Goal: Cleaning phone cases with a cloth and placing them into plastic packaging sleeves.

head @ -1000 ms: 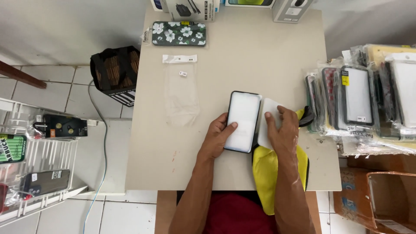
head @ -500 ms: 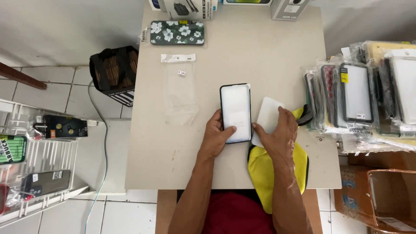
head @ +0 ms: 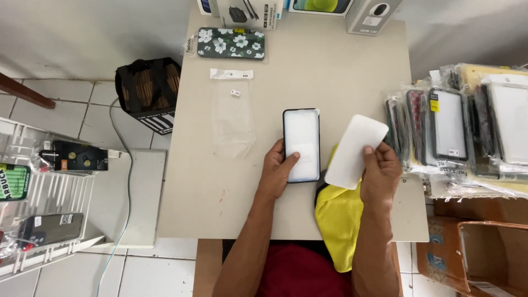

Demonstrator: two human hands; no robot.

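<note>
A black-edged phone with a pale screen lies flat on the beige table. My left hand rests on its lower left edge, thumb on the screen. My right hand holds a white rounded sheet by its right edge, lifted and tilted to the right of the phone. A yellow cloth lies under the sheet and hangs over the table's near edge.
An empty clear plastic sleeve lies left of the phone. A floral phone case and boxes sit at the far edge. Packaged phone cases are piled at the right. A black basket and a white wire rack stand left.
The phone has moved up and left on the table and now lies straight. My right hand has lifted the white sheet away from the phone to the right.
</note>
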